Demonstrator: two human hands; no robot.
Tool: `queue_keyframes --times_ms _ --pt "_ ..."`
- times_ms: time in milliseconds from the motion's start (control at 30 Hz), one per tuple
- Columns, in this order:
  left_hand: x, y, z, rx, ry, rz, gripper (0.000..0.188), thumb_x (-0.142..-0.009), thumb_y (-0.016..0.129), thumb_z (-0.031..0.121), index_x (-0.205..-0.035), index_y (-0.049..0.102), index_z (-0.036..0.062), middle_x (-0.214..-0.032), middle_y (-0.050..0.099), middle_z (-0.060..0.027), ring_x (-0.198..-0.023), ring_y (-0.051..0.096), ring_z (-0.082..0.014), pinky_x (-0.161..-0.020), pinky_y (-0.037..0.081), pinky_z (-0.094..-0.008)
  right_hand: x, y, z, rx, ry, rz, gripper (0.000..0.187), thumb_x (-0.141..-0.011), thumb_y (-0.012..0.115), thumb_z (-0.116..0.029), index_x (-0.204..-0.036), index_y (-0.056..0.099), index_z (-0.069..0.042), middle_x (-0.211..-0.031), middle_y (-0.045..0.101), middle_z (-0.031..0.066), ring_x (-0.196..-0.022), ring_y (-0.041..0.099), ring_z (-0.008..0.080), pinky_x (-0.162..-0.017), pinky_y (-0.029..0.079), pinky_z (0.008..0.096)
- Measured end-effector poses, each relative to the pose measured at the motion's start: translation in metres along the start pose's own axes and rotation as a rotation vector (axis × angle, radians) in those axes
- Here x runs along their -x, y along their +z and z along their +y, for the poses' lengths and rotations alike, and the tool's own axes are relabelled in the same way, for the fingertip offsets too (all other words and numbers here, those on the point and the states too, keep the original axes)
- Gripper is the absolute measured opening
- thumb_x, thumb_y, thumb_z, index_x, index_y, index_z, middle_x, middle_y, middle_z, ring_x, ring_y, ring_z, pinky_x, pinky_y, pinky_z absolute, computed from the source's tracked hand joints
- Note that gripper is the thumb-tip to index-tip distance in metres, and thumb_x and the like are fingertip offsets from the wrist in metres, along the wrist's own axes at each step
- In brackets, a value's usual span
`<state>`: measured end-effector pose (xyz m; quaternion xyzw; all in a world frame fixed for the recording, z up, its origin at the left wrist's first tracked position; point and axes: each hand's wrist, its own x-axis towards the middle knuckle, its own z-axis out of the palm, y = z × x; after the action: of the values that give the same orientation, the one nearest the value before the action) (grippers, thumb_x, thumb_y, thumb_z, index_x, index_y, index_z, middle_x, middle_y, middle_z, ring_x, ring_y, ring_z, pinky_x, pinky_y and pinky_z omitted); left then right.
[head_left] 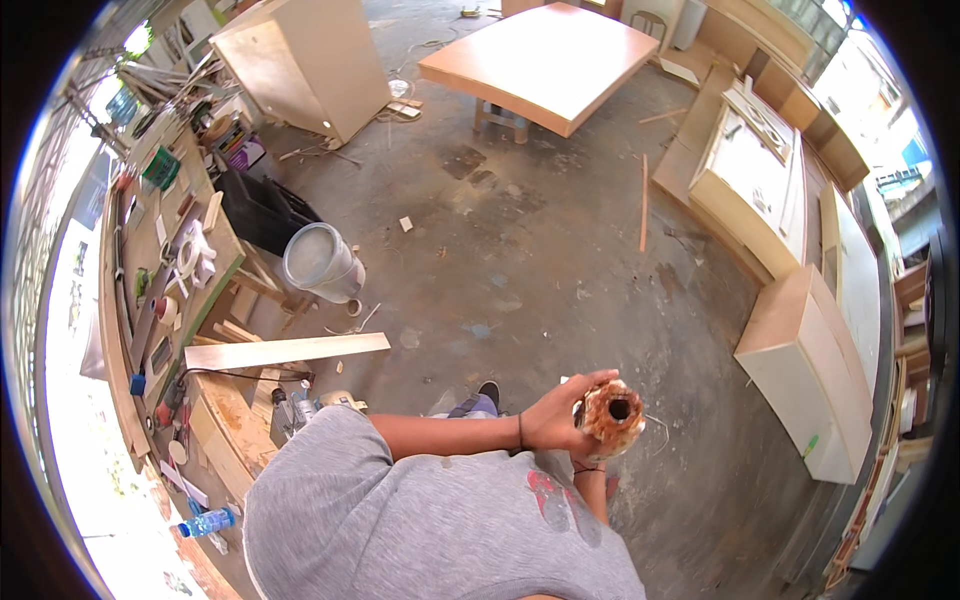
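Observation:
My left hand (558, 416) is closed around the side of a crusted, bottle-like container (625, 432). Rusty brown and whitish residue coats its top, and a dark round opening faces upward. Below it, close to my shirt, my right hand (588, 464) shows only in part. The container and my left hand hide its fingers, so its grip cannot be made out. Both wrists wear a thin dark band. Beside the container a thin pale wire or string (660, 432) curves over the floor.
A cluttered workbench (225, 265) runs along the left, with a board (290, 350) across its near end. A lidded bucket (325, 262) stands beside it. Ahead is a large panel-topped table (545, 55). Cabinet boxes (800, 370) line the right. A thin wood strip (643, 205) lies on the floor.

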<state>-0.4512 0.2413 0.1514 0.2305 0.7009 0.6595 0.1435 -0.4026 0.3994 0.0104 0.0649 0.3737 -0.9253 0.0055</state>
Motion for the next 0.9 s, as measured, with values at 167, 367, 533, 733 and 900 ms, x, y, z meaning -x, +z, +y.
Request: queue_keyframes --times_ms 167,367,533,733,900 --pt "-0.024 -0.048 -0.018 0.201 0.133 0.192 0.099 -0.059 0.085 0.027 -0.136 0.027 0.0027 -0.124 0.048 -0.0089 -0.118 0.046 -0.0198 -0.101 0.036 -0.035 -0.054 0.0 0.031 -0.164 0.327 0.045 0.051 -0.09 0.048 -0.042 -0.132 0.041 -0.013 -0.132 0.046 0.0053 -0.119 0.047 0.0222 -0.097 0.044 0.035" --pt "-0.06 -0.107 -0.036 0.135 0.058 0.196 0.096 -0.054 0.089 0.026 -0.129 0.033 0.0046 -0.124 0.048 -0.0068 -0.116 0.047 -0.0187 -0.1 0.038 -0.0348 -0.115 0.033 0.035 -0.27 0.48 0.081 0.048 -0.091 0.044 -0.038 -0.131 0.042 -0.012 -0.13 0.049 0.0088 -0.114 0.052 0.0256 -0.093 0.047 0.0373" --pt "-0.113 -0.147 -0.054 0.261 0.001 0.426 0.093 -0.058 0.087 0.02 -0.131 0.032 0.004 -0.124 0.047 -0.0069 -0.117 0.046 -0.0186 -0.1 0.037 -0.0342 -0.211 0.015 0.054 -0.082 0.554 -0.051 0.049 -0.094 0.034 -0.03 -0.135 0.036 -0.001 -0.134 0.045 0.0163 -0.121 0.046 0.0307 -0.102 0.038 0.0438" --pt "-0.153 -0.226 -0.059 0.083 -0.04 0.607 0.094 -0.058 0.086 0.014 -0.131 0.029 0.0038 -0.125 0.045 -0.0079 -0.117 0.045 -0.0182 -0.099 0.038 -0.0328 -0.353 0.017 0.051 0.024 0.703 0.21 0.044 -0.095 0.042 -0.025 -0.135 0.034 -0.006 -0.129 0.049 0.0143 -0.114 0.051 0.0341 -0.092 0.044 0.053" --pt "-0.153 -0.288 -0.078 0.197 -0.02 0.903 0.089 -0.059 0.084 0.01 -0.13 0.032 0.0036 -0.121 0.05 -0.009 -0.111 0.051 -0.02 -0.094 0.043 -0.0327 -0.453 0.027 0.037 0.106 0.737 0.133 0.044 -0.095 0.042 -0.026 -0.135 0.034 -0.007 -0.131 0.048 0.0138 -0.117 0.049 0.0332 -0.094 0.041 0.0546"
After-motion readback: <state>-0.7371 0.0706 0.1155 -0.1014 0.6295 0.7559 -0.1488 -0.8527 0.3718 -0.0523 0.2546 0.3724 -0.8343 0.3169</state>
